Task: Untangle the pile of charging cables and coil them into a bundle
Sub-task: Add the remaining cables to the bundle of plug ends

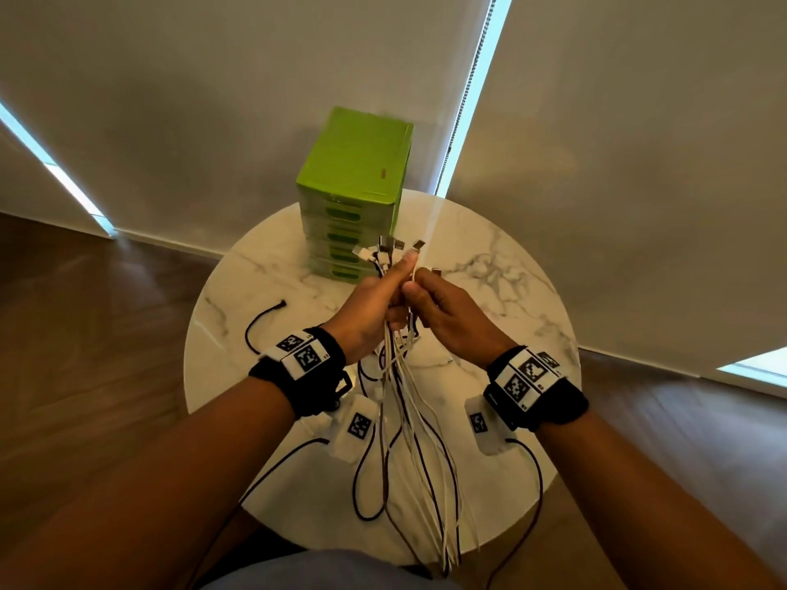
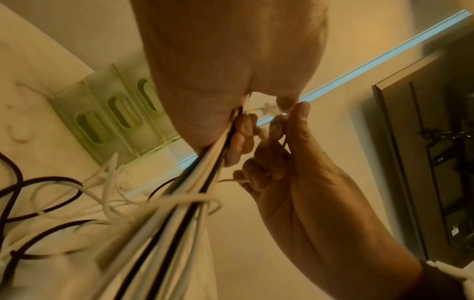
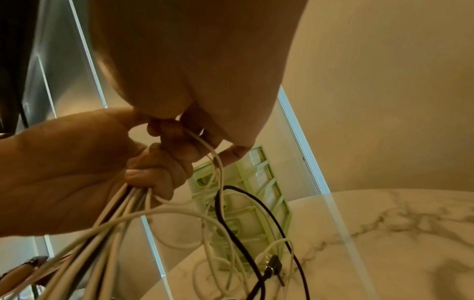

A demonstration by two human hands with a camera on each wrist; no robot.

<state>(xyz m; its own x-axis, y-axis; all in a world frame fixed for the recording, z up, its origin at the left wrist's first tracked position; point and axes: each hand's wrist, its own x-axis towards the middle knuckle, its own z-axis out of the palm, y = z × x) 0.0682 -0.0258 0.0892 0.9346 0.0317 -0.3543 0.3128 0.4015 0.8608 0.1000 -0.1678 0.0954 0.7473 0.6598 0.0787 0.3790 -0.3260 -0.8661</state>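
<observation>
Both hands raised above the round marble desk [image 1: 502,266], meeting over its middle. Left hand [image 1: 369,310] clenched around a bunch of charging cables [image 1: 411,402], white with a few black among them; the fingers [image 3: 156,172] wrap the bunch just below the plugs, thumb laid along the top. Plug ends [image 1: 389,249] fan out above the fist, several with metal USB tips, pointing away from the person. Below the fist the cables hang in a loose sheaf toward the near edge of the desk and over it (lower ends run out of the head view). Right hand [image 1: 447,319] touching the left, fingers [image 2: 275,130] curled and pinching a single white cable [image 3: 214,154] right beside the bunch; that strand drops from the pinch toward the desk. More cable lies loose on the desk under the hands: white loops and a black cable with plug [image 3: 273,266] in the right wrist view, a separate black cable [image 1: 259,323] curving on the left side of the desk, apart from the bunch. Green drawer unit [image 1: 355,181] stands upright at the far edge of the desk, behind the plugs. Both wrists carry black bands with printed markers [image 1: 304,355].
</observation>
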